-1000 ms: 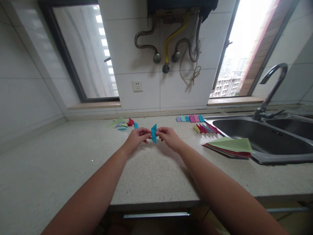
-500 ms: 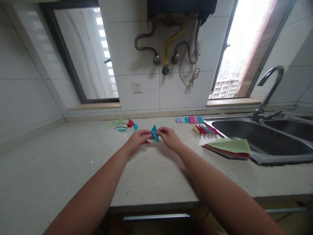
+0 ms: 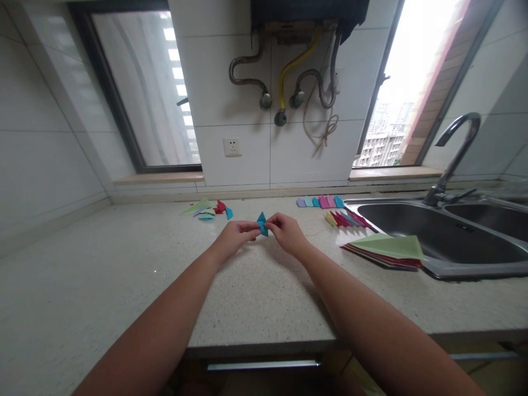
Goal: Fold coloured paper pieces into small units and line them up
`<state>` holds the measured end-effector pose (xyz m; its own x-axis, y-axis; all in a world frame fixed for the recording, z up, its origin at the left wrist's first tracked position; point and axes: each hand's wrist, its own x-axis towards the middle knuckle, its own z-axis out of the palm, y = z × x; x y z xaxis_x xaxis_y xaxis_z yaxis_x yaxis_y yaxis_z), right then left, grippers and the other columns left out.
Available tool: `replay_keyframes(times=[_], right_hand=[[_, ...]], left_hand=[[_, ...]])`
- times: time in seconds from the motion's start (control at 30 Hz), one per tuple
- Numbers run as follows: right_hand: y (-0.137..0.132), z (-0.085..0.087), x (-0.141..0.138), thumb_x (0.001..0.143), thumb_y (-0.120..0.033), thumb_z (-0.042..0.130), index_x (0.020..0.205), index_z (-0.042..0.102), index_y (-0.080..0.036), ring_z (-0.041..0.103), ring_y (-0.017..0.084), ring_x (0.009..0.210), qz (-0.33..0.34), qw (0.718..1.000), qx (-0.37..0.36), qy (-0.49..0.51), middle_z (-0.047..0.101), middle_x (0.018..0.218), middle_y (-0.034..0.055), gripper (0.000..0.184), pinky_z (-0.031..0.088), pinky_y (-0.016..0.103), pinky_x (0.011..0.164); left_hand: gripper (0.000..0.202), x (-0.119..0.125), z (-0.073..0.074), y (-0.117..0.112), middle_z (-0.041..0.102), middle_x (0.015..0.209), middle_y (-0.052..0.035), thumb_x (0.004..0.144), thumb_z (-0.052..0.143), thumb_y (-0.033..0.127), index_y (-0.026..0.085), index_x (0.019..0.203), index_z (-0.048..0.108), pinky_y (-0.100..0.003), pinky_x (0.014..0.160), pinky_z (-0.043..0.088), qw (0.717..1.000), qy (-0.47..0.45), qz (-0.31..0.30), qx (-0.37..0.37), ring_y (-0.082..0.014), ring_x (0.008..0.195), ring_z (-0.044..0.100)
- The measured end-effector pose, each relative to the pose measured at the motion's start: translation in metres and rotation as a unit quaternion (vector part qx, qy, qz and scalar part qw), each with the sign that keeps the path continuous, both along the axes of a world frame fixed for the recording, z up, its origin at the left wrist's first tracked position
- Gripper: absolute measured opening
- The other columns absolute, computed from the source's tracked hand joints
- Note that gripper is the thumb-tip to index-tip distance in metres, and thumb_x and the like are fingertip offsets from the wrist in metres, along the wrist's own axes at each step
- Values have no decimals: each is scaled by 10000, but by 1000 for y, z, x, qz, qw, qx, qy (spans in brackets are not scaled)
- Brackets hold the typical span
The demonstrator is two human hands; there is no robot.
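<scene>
A small piece of folded blue paper (image 3: 263,225), pointed at top and bottom, is held just above the counter between my two hands. My left hand (image 3: 237,236) pinches its left side between thumb and fingers. On the other side, my right hand (image 3: 284,228) grips the right edge with thumb and forefinger. Beyond my left hand lies a loose pile of folded paper pieces (image 3: 206,210) in green, purple, red and blue. To the right, small folded papers (image 3: 322,202) stand in a row, with red and yellow folded pieces (image 3: 348,219) in front.
A stack of larger folded paper sheets (image 3: 383,247), pale green on top, lies beside the steel sink (image 3: 449,269) with its curved tap (image 3: 457,132). Below the tiled wall runs the speckled counter (image 3: 124,264). Hoses and a yellow pipe (image 3: 284,77) hang above.
My left fingers have straightened and moved further over the blue paper, covering more of its left side. My right hand keeps its pinch. The view has shifted slightly.
</scene>
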<state>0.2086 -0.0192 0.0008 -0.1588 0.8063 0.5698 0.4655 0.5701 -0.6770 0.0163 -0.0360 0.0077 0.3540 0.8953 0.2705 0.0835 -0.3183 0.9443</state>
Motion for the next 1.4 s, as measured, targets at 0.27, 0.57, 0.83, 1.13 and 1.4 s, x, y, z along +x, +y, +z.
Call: replay_keyframes(times=[0.27, 0.57, 0.83, 1.13, 1.4], right_hand=[[-12, 0, -16, 822, -232, 626, 781, 668, -169, 590, 145, 687, 30, 1000, 4, 6, 697, 757, 33, 86, 419, 265, 654], [-10, -3, -18, 832, -285, 628, 768, 641, -174, 570, 143, 658, 22, 1000, 13, 14, 683, 736, 29, 128, 405, 268, 626], [-10, -3, -19, 820, -281, 631, 780, 650, -177, 564, 145, 656, 26, 999, 1, 35, 677, 732, 24, 113, 406, 274, 624], [-1, 3, -15, 799, -299, 611, 804, 656, -171, 540, 139, 656, 72, 986, -58, 136, 637, 724, 14, 136, 410, 284, 647], [1, -1, -14, 779, -362, 617, 792, 624, -174, 427, 97, 515, 138, 964, -135, 181, 540, 646, -30, 189, 333, 253, 512]], left_hand=[[270, -2, -9, 10, 671, 740, -24, 643, 820, 312, 150, 819, 694, -249, 599, 450, 996, -54, 72, 9, -131, 663, 586], [248, -3, -10, 13, 654, 763, -20, 689, 785, 332, 162, 821, 661, -245, 554, 481, 995, -59, 60, 43, -149, 696, 610], [232, -2, -10, 13, 661, 722, -18, 668, 801, 314, 155, 784, 678, -252, 562, 489, 993, -73, 80, 44, -139, 653, 605], [302, -1, -7, 10, 694, 852, -53, 719, 778, 347, 148, 925, 683, -276, 611, 536, 988, -134, 75, 13, -172, 721, 678], [290, 0, -9, 8, 676, 770, -54, 736, 766, 336, 128, 925, 692, -217, 547, 463, 992, -124, 29, -3, -136, 674, 625]])
